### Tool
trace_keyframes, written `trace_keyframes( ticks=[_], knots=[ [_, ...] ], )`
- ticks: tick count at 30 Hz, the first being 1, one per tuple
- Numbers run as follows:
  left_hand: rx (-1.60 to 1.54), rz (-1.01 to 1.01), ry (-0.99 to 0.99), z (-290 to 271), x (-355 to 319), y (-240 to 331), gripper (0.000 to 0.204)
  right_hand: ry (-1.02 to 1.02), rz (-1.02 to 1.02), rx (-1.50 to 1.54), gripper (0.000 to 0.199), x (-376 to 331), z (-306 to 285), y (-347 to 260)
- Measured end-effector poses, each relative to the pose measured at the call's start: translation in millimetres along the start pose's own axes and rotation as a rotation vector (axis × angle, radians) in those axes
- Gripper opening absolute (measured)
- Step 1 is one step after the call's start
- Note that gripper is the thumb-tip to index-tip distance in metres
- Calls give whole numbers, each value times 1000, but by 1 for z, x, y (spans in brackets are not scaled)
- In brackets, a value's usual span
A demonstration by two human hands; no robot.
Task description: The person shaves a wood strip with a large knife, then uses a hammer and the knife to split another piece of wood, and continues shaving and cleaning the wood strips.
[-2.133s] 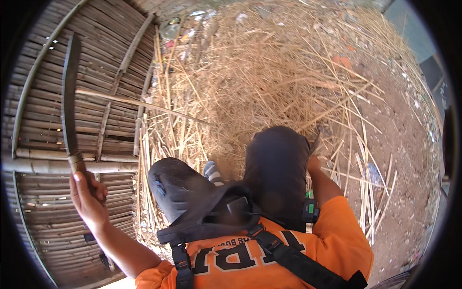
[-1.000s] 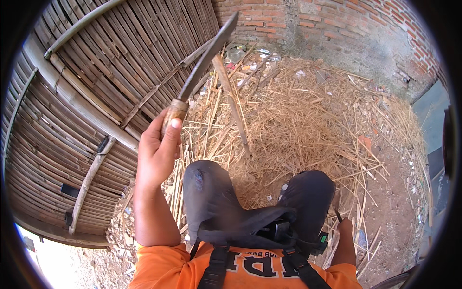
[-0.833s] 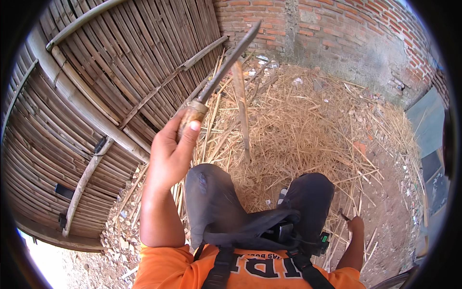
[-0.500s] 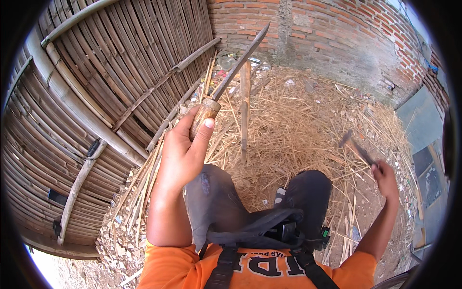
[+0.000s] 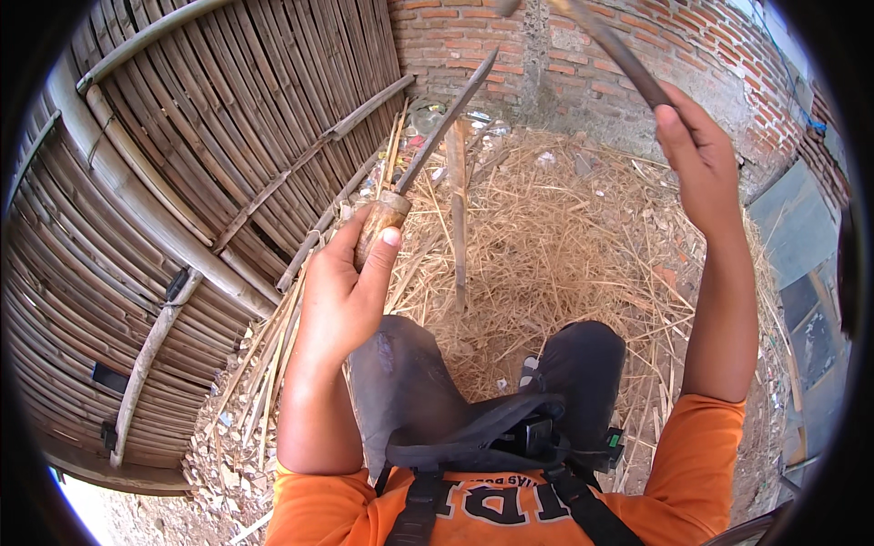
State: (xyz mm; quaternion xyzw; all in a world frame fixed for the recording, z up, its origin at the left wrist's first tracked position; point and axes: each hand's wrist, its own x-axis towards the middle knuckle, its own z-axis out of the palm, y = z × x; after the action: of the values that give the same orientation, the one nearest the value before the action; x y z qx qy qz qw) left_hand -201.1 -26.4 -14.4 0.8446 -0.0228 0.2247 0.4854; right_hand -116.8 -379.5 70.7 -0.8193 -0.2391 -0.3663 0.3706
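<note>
My left hand point(image 5: 350, 278) is wrapped round the wooden handle point(image 5: 382, 223) of a long knife, its thumb lying along the near side. The dark blade point(image 5: 446, 132) slants up and away to the right. It meets the top of an upright strip of wood point(image 5: 458, 218) standing over the straw; whether its edge is sunk into the wood I cannot tell. Raised at the upper right, my right hand point(image 5: 701, 164) grips the dark handle of a hammer point(image 5: 619, 50). Its head is partly cut off by the upper rim of the picture.
Straw and wood shavings point(image 5: 564, 237) cover the ground ahead of my knees. A bamboo slat wall point(image 5: 228, 118) stands at the left, with long loose strips point(image 5: 282, 355) along its foot. A brick wall point(image 5: 619, 100) closes the far side. Grey sheets point(image 5: 792, 223) lean at the right.
My right hand has swung the hammer up from low at the right to high above the straw. The knife and the top of the wood strip have shifted slightly left.
</note>
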Motion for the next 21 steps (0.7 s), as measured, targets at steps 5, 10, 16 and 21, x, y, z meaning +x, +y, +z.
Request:
trace_keyframes(
  ticks=[5,10,16,21],
  knots=[
    [65,84,29,0,3,-13,51,-269,21,-97,45,-1,14,-13],
    [-101,-31,-27,0,3,-13,52,9,-55,46,45,-2,15,-14],
    [90,101,104,9,4,-22,52,-291,41,-127,43,-13,24,-11],
    [-17,-43,39,7,1,-19,52,-46,3,33,43,-18,27,-9]
  ],
)
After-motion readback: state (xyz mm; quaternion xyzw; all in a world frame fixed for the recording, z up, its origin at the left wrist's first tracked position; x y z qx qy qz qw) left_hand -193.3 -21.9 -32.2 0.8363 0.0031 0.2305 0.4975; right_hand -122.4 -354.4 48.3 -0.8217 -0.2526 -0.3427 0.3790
